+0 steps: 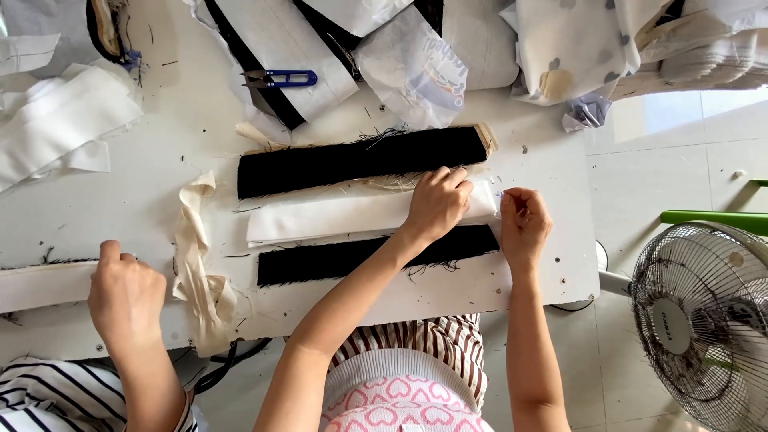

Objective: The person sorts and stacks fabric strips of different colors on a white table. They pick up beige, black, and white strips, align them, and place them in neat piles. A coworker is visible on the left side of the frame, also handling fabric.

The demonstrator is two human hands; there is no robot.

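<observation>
- Working at a white bench (160, 160) strewn with fabric scraps, I am looking down on a pale tiled floor (672, 168) to my right, where a standing fan (704, 320) is sitting close to the bench's corner.
- My left hand (438, 202) is lying flat, fingers curled down, pressing on the folded white fabric strip (336, 216), which is resting between two black fringed strips (360, 156).
- My right hand (523, 224) is pinching the strip's right end between thumb and fingertips, just inside the bench's right edge.
- Another person's hand (124, 292), at the near left edge, is gripping a separate white strip (44, 284).
- Blue thread snips (280, 78) are lying at the back among piled cloth (576, 40), leaving little open bench beyond my strips.
</observation>
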